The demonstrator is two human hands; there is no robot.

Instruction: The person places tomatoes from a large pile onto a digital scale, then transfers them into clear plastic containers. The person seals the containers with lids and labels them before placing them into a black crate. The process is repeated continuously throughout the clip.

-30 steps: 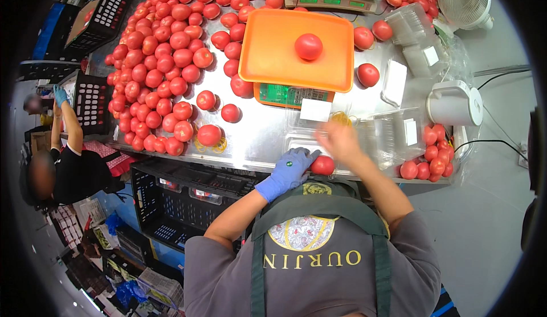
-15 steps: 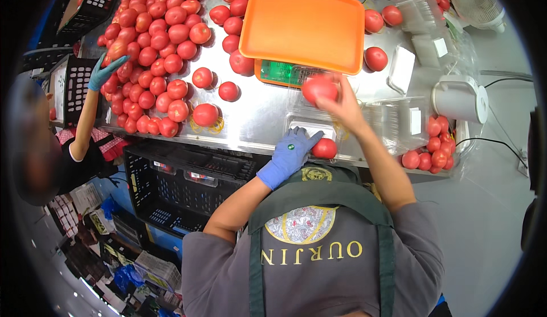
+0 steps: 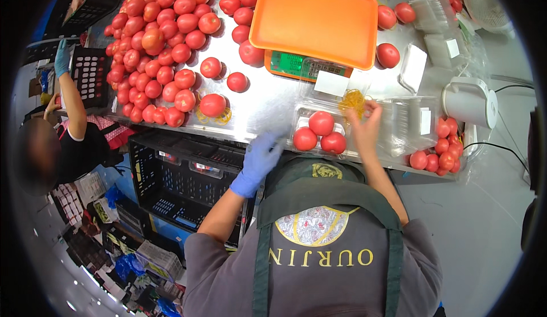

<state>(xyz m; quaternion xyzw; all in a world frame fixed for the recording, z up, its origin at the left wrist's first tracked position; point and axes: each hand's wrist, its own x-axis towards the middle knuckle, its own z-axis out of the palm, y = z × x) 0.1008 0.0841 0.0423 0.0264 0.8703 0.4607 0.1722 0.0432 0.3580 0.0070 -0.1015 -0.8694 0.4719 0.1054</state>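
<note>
A clear tray (image 3: 319, 124) sat at the near edge of the metal table (image 3: 268, 97), holding three tomatoes (image 3: 321, 123). The right hand (image 3: 364, 124) was just right of it, beneath a bundle of rubber bands (image 3: 353, 99). The left hand (image 3: 261, 153) was near-left of the tray. A scale (image 3: 299, 65) carrying a flat tray (image 3: 315, 19) stood farther back. A heap of tomatoes (image 3: 162, 43) lay far left. A crate (image 3: 188, 186) stood below the table's near edge.

Produce packing station, steel table (image 3: 268, 103) w/ heaped tomatoes (image 3: 156, 43), weighing scale (image 3: 300, 66), clear clamshell packs (image 3: 410, 124), black crates (image 3: 182, 186)
</note>
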